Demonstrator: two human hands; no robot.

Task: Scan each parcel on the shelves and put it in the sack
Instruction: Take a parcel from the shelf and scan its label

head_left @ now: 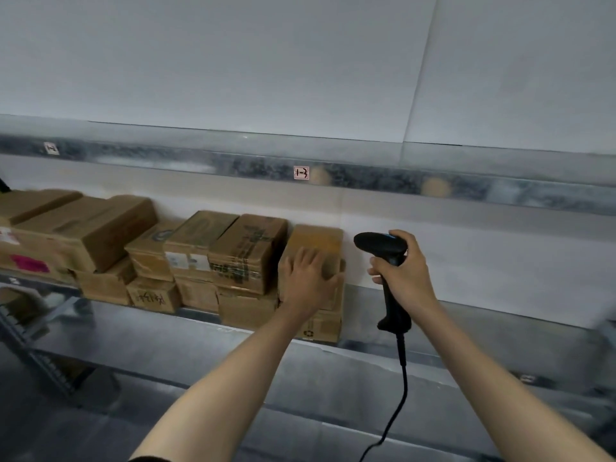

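Arms outstretched: left hand (308, 280) lies flat, fingers (301, 258) spread; right hand (406, 271) grips the scanner (376, 244).

I count about twelve parcels (246, 251) on the shelf (166, 331); the left ones are blurred, so this number is not sure. Also one scanner (380, 243) with one cable (401, 395), my left hand (308, 278) and right hand (408, 275), and two labels (301, 172) on the far beam (400, 185).
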